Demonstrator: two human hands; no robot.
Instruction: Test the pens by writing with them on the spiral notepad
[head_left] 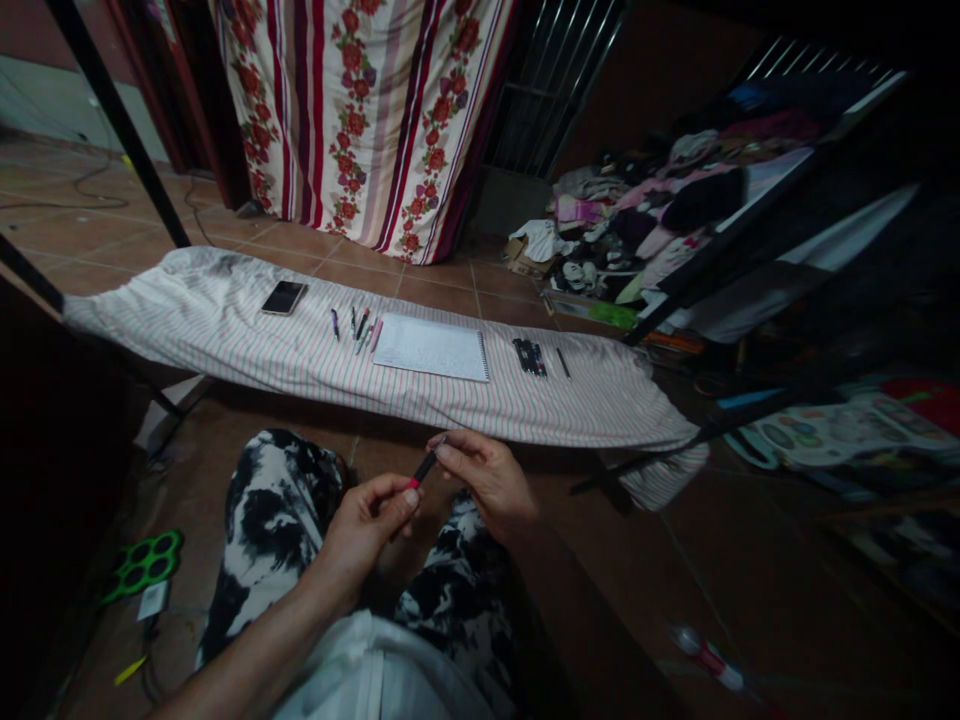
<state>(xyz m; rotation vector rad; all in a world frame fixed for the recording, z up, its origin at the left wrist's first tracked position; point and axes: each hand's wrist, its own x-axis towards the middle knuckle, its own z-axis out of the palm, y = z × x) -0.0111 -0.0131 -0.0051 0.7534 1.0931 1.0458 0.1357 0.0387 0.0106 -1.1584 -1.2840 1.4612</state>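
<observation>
Between my hands, above my lap, is a black pen (425,467) with a red section. My left hand (379,505) is closed on its red end. At the other end, the thumb and fingers of my right hand (484,475) pinch the tip. A notebook (431,346) with a spiral edge lies beyond them on a striped cloth (337,385); faint marks show on its page. Left of it are several pens (362,325) and a pink marker (376,334). To its right sit a cluster of dark pens (529,357) and one separate dark pen (563,363).
A phone (284,297) lies on the cloth's left part. Dark metal bars (124,120) rise at both sides. Behind hangs a floral curtain (360,120); a clothes heap (645,210) is at the back right. A green object (146,563) and cables are on the floor at left.
</observation>
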